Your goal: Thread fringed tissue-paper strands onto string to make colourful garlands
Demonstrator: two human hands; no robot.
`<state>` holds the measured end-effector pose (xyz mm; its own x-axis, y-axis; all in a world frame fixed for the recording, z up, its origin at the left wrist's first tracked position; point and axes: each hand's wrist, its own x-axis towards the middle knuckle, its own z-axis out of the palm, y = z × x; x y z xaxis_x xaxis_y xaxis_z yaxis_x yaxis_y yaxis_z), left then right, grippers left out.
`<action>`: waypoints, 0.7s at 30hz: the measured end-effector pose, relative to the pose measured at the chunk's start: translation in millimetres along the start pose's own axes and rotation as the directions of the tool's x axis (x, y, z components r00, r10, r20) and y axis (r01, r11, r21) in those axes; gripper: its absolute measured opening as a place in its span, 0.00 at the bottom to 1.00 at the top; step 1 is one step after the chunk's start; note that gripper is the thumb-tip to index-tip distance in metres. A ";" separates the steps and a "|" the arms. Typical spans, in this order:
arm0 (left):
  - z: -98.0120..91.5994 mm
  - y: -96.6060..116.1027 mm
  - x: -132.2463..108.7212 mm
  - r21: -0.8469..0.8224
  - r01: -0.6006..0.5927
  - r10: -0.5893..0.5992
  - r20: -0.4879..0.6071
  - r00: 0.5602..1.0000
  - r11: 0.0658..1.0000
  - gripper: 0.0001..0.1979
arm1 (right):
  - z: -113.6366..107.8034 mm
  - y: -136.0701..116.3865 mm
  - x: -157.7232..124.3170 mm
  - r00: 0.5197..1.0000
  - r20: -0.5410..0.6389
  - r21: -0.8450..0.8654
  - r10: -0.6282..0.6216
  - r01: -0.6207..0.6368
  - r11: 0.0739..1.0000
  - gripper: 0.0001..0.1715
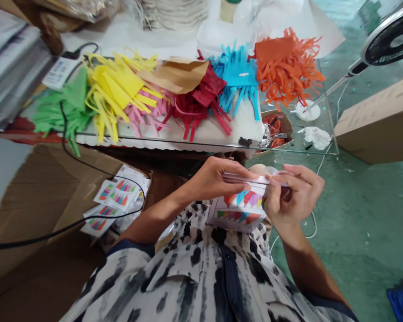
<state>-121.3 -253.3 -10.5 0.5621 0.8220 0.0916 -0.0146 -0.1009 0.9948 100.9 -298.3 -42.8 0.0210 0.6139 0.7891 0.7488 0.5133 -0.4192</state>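
Note:
Close to my body, my left hand [223,178] and my right hand [293,190] pinch the top edge of a flat printed packet [238,210]. Colourful tassel garlands are pictured on its front, which hangs down towards my lap. The left fingers lie along the upper edge, thumb underneath. At the right corner the right thumb and index finger press together, the other fingers curled. Just beyond, on the glass-topped table, lie fringed tassel bundles: green [67,103], yellow [116,91], pink [147,114], dark red [201,100], blue [238,74] and orange [285,67].
Similar printed packets [117,197] lie in an open cardboard box [50,192] at left. A black cable [64,129] crosses the table edge and box. At right are a fan [389,40] and a carton [379,120]. Brown paper [179,75] rests on the tassels.

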 end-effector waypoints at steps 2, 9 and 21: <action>1.3 0.7 -0.4 -0.004 -0.001 0.001 0.006 1.000 1.000 0.16 | -0.2 -1.1 2.7 0.996 0.001 0.102 0.086 -0.086 0.991 0.10; -0.9 0.5 2.2 0.017 -0.039 0.039 -0.001 0.999 0.999 0.14 | -29.1 -11.8 33.4 0.859 0.435 0.389 0.268 -0.448 0.805 0.05; -1.5 2.9 6.2 0.081 -0.077 0.073 0.046 0.996 0.994 0.13 | -33.0 -11.8 33.7 0.711 0.614 0.282 0.343 -0.604 0.745 0.06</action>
<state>-119.2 -247.7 -6.9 0.5970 0.7857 0.1620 0.0093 -0.2087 0.9779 114.6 -303.5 3.6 -0.1346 0.9808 0.1412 0.3586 0.1810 -0.9158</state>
